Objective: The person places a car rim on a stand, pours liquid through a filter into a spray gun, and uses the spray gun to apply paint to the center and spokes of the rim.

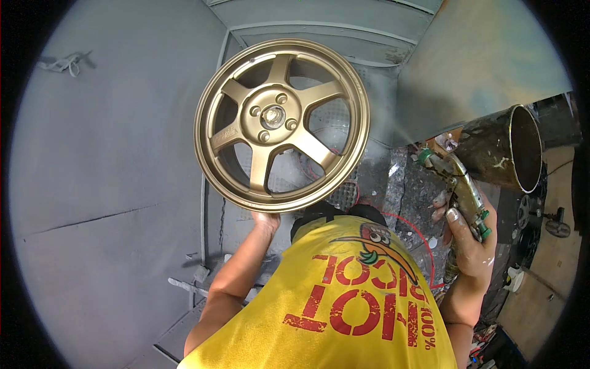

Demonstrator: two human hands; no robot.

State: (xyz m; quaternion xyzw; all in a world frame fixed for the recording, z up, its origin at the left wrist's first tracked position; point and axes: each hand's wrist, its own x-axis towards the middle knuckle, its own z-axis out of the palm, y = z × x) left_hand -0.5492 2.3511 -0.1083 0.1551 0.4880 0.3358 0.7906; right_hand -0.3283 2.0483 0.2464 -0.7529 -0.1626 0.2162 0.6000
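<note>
A gold six-spoke alloy wheel (311,144) fills the upper middle, its face turned up toward me. My left hand (265,219) is at its lower rim, with the fingers hidden behind the wheel. At the right, my right hand (470,237) grips a paint-stained spray gun (464,187) with green fittings, its fingers wrapped round the handle. The gun's nozzle points left toward the wheel, and a faint mist spreads from it. A stained, open-mouthed metal cup (491,147) adjoins the gun's upper side; their joint is partly hidden.
Grey panels (117,154) stand at the left and back, with another panel (479,61) at the upper right. A red hose (424,243) curves over the paint-spattered floor (405,200). A small black fan (557,223) and assorted clutter lie at the far right.
</note>
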